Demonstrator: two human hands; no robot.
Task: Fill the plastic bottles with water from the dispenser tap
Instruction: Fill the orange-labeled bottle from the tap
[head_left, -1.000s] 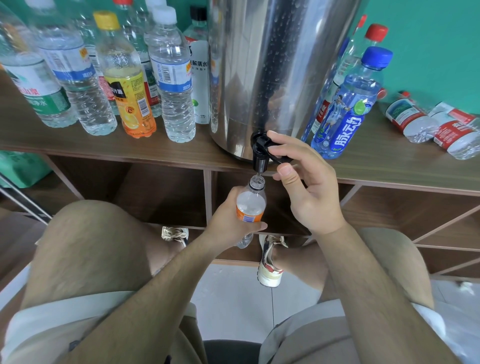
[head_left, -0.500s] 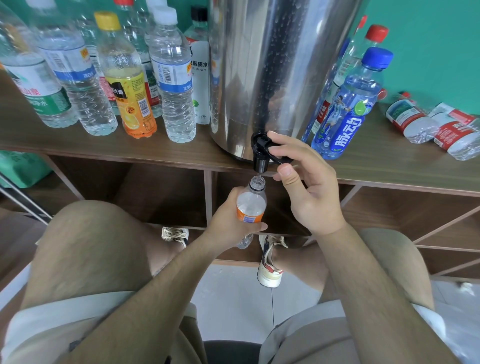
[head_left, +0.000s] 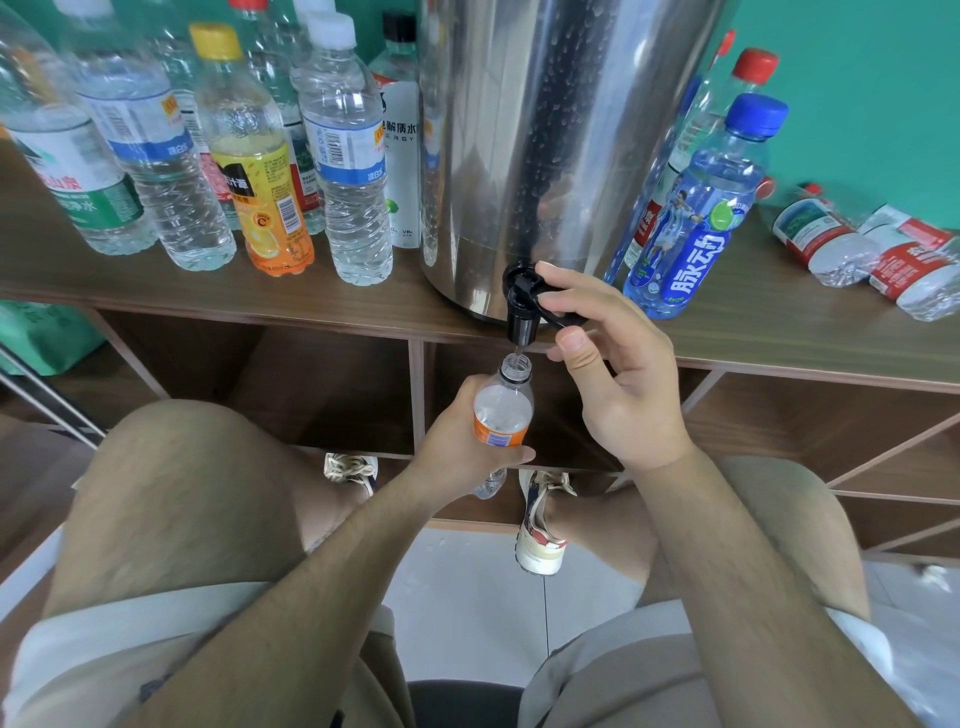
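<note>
This is the filling step. The left hand (head_left: 467, 441) wraps its fingers round a small clear plastic bottle with an orange label (head_left: 503, 413) and holds the open mouth right under the black tap (head_left: 521, 312) of the tall shiny steel dispenser (head_left: 545, 130). The right hand (head_left: 623, 384) curls its fingers over the tap's lever, thumb below. Next, I think, let go once the bottle is full. The dispenser stands on a brown wooden shelf (head_left: 779, 332), with capped bottles (head_left: 343, 156) left and right and a green wall (head_left: 883, 78) behind.

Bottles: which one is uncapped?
The small orange-label bottle in the left hand under the black tap; shelf bottles whose tops show are capped.
</note>
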